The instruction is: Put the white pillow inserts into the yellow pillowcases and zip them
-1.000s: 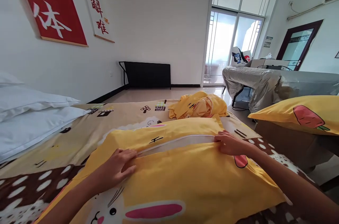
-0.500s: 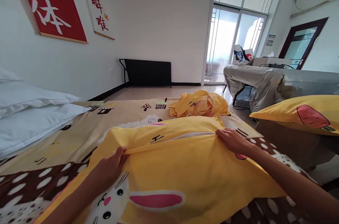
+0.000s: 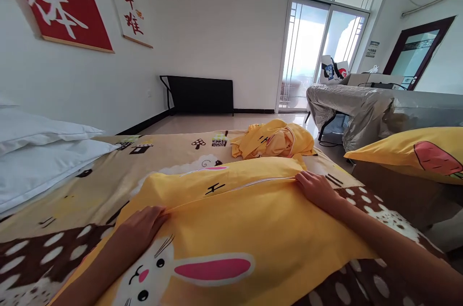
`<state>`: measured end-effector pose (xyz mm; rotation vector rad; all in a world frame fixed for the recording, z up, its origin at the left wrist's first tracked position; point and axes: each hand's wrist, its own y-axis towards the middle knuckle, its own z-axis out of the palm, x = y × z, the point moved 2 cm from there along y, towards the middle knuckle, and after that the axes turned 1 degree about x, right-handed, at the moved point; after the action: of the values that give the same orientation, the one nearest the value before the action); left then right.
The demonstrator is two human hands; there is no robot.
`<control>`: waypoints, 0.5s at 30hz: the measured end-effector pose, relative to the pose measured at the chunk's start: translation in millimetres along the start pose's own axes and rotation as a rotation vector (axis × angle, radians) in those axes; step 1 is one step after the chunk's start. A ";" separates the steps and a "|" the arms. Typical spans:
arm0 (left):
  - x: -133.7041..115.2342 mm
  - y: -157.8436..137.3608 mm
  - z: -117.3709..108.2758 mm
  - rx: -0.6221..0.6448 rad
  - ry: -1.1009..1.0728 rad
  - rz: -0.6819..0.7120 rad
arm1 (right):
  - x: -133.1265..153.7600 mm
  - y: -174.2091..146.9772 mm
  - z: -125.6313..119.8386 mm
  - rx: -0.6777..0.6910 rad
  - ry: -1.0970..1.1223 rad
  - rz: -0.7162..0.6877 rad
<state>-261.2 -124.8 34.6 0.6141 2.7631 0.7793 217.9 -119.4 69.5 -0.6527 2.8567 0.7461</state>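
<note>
A yellow pillowcase [image 3: 231,224] with a rabbit print lies spread in front of me on the patterned bed cover [image 3: 170,144]. Its opening edge runs across between my hands, and a thin strip of white shows along the right part of that slit. My left hand [image 3: 144,224] is closed on the left end of the edge. At the right end, my right hand [image 3: 313,188] pinches the edge near the corner. Just beyond the pillowcase sits a crumpled heap of yellow cloth [image 3: 273,139].
White pillows [image 3: 50,147] are stacked at the left. On the right, a yellow pillow [image 3: 412,154] with a carrot print rests on a brown surface. Farther back stand a plastic-covered table [image 3: 350,96] and a black folded panel [image 3: 202,96] against the wall.
The opening edge has flattened, and the white strip under it shows less. My left hand has shifted slightly left and down and lies flatter. The right hand has barely moved.
</note>
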 end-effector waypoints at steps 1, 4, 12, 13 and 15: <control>2.9 -4.3 0.6 0.016 -0.009 0.018 | -1.6 -3.7 3.4 -0.063 0.013 -0.048; 6.4 -15.5 -2.3 0.034 -0.067 0.098 | -5.0 -14.7 9.1 -0.191 0.055 -0.163; -8.6 -32.9 -23.2 -0.102 0.184 0.157 | -4.8 -27.5 1.4 -0.190 -0.005 -0.308; -9.7 -34.7 -22.5 -0.092 0.220 0.164 | -5.8 -28.5 1.8 -0.170 -0.028 -0.314; -9.6 -37.6 -19.8 -0.088 0.203 0.147 | -8.7 -30.7 3.3 -0.136 -0.086 -0.302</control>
<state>-271.2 -167.1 31.8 0.7676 2.8695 1.0433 239.2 -138.7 55.0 -1.0149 2.5635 0.8967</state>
